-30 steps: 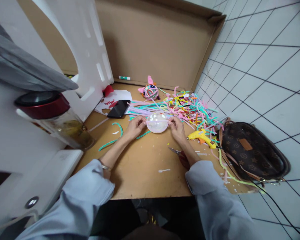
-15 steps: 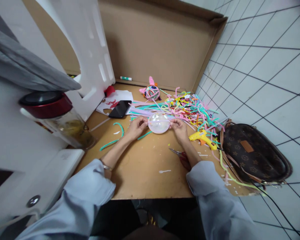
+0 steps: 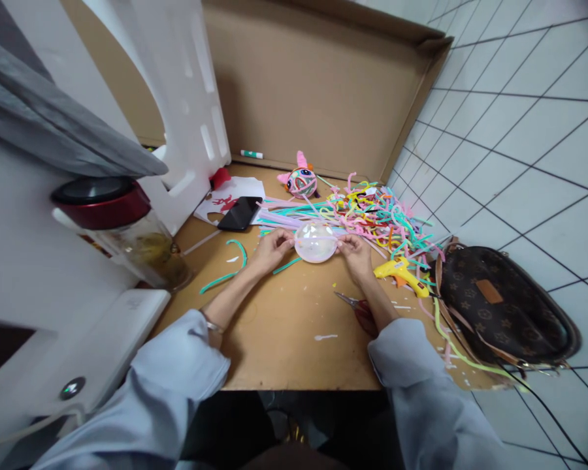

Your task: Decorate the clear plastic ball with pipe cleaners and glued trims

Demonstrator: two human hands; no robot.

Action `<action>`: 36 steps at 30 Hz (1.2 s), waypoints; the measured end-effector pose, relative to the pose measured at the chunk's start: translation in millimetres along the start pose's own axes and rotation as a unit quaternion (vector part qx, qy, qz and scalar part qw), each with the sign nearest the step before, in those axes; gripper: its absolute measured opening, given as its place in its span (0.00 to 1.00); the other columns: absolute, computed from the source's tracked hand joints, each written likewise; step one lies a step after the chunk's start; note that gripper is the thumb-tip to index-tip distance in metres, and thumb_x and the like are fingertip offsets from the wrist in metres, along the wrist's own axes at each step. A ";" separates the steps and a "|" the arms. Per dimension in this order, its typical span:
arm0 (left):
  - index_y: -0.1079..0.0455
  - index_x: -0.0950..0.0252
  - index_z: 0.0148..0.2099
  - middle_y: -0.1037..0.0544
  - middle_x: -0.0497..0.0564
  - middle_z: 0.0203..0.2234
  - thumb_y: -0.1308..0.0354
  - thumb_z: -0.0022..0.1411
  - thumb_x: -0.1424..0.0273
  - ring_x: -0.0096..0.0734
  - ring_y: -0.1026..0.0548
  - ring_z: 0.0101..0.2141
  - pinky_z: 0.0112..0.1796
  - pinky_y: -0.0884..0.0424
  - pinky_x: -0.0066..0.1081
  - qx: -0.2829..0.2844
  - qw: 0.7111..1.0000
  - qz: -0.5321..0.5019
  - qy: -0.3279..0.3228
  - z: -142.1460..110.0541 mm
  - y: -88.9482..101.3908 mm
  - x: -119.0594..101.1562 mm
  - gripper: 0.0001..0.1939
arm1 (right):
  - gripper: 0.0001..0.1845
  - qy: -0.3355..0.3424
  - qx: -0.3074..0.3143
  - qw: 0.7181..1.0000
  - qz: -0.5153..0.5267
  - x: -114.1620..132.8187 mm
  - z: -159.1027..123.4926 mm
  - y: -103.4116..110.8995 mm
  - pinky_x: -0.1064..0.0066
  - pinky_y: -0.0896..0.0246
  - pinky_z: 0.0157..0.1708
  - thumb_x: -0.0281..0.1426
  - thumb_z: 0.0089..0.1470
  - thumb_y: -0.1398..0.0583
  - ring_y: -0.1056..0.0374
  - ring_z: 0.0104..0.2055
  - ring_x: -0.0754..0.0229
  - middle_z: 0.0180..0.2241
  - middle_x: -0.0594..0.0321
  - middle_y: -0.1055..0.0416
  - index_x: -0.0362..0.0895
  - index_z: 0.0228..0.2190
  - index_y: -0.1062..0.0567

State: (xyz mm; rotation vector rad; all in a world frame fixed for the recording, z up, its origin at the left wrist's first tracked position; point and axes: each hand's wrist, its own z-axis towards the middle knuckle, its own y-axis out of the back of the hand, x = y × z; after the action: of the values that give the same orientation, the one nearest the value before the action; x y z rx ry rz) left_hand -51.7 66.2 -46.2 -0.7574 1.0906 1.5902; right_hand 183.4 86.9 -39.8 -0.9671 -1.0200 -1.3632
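A clear plastic ball (image 3: 315,247) sits between my hands above the front of the pipe cleaner pile, a thin pale pink strip running across its upper part. My left hand (image 3: 273,250) pinches at the ball's left side with thumb and fingers closed. On the right side, my right hand (image 3: 355,254) grips in the same way. Whether the fingertips press the ball itself or the strip's ends is too small to tell. Behind it stands a similar ball dressed as a pink-eared figure (image 3: 300,182). Red-handled scissors (image 3: 355,305) lie partly beneath my right forearm.
Many coloured pipe cleaners (image 3: 377,219) cover the table's back right. A yellow glue gun (image 3: 402,275) and brown handbag (image 3: 504,303) are at right. At left are a black phone (image 3: 241,214), a curved green pipe cleaner (image 3: 244,256) and a red-lidded bottle (image 3: 149,245). Cardboard (image 3: 323,91) stands behind.
The whole view has shifted slightly, so things appear a little further right. Both hands keep their hold on the ball, with hardly any other movement.
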 end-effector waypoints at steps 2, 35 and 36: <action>0.32 0.64 0.31 0.23 0.51 0.32 0.43 0.57 0.64 0.34 0.27 0.35 0.42 0.30 0.35 0.000 1.000 -0.003 0.001 -0.1 0.1 -0.5 0.08 | 0.10 -0.004 -0.001 1.000 0.002 1.6 -0.5 -0.2 0.70 0.36 0.29 0.37 0.40 0.36 0.33 0.24 0.63 0.20 0.68 0.29 0.45 0.25 0.27; 0.28 0.65 0.32 0.23 0.50 0.28 0.42 0.55 0.61 0.31 0.27 0.30 0.37 0.31 0.31 -0.040 0.999 -0.019 0.027 -2.9 -5.3 -5.6 0.11 | 0.09 -0.016 -0.016 1.000 0.012 3.3 -1.0 -2.1 0.71 0.38 0.28 0.36 0.38 0.36 0.34 0.23 0.64 0.19 0.69 0.30 0.44 0.24 0.26; 0.28 0.65 0.32 0.23 0.50 0.28 0.42 0.55 0.61 0.31 0.27 0.30 0.37 0.30 0.31 -0.044 0.999 -0.015 0.024 -3.2 -6.1 -5.4 0.11 | 0.09 -0.017 -0.017 1.000 0.010 3.1 -0.9 -2.0 0.71 0.38 0.28 0.36 0.38 0.36 0.34 0.23 0.64 0.19 0.69 0.30 0.45 0.24 0.26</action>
State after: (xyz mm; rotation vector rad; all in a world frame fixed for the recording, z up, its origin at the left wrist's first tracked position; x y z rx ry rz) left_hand -44.5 61.5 -44.3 -0.8717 1.0448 1.6094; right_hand 181.2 85.2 -37.2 -1.0259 -1.0129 -1.3546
